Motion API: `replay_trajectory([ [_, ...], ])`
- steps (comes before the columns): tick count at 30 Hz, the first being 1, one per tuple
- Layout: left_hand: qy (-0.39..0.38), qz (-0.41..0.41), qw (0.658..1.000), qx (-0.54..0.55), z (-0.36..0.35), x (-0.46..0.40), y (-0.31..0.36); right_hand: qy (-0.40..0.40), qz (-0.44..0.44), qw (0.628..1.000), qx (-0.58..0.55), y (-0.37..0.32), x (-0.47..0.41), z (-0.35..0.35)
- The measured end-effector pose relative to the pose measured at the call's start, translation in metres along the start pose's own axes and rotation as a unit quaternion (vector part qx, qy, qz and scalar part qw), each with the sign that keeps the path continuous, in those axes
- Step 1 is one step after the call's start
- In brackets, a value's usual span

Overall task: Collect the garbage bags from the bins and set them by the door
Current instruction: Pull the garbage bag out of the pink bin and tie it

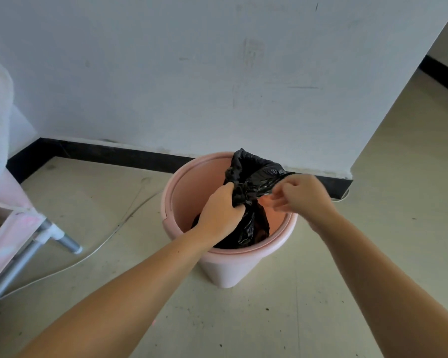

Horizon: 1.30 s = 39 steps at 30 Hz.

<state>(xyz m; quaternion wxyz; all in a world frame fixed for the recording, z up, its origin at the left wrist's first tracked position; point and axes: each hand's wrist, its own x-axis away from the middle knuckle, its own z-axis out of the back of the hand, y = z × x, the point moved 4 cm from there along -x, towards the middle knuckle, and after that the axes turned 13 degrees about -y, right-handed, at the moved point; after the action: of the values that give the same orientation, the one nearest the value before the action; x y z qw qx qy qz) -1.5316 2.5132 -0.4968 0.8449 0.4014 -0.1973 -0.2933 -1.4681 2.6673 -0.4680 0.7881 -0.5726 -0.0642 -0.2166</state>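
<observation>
— Where was the bag?

— Inside the bin, a pink round one standing on the floor just in front of the wall. The bag was black. Its lower part sat down in the bin, and its top was gathered up above the rim, toward the far side.

— What were the hands doing?

— The left hand was closed around the bunched neck of the bag, fingers curled tight on the plastic, over the middle of the bin's opening. The right hand was just beside it, on the right, pinching an edge of the bag's top between thumb and fingers, so the plastic was stretched between the two hands.

— Were both arms in sight?

— Yes, both bare forearms reached in from the bottom of the view and met over the bin.

— Was the bag tied?

— I couldn't tell. The neck was hidden in the left fist.

— What else was around?

— A black skirting ran along the foot of the wall behind the bin. A thin white cable lay on the floor to the left, curving toward the bin. Further left stood a pink frame on grey metal legs, partly cut off by the edge. On the right the wall ended at a corner, and the floor went on past it.
</observation>
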Motion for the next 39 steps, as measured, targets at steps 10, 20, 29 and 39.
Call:
replay_trajectory([
  [10,-0.063,-0.044,0.997,-0.007,0.004,0.010,-0.002,-0.047,-0.090,0.885,-0.455,0.011,-0.080,-0.031],
  [20,-0.038,0.013,0.999,0.034,0.023,0.001,-0.011,-0.047,0.171,0.939,0.294,-0.030,-0.061,-0.018],
  [29,-0.076,0.133,0.944,0.291,0.021,-0.001,-0.020,-0.249,0.075,0.920,0.294,-0.003,-0.026,-0.077],
  [39,0.083,0.176,0.977,-0.091,0.092,0.030,-0.054,-0.077,0.043,0.904,0.417,-0.013,-0.053,-0.067],
])
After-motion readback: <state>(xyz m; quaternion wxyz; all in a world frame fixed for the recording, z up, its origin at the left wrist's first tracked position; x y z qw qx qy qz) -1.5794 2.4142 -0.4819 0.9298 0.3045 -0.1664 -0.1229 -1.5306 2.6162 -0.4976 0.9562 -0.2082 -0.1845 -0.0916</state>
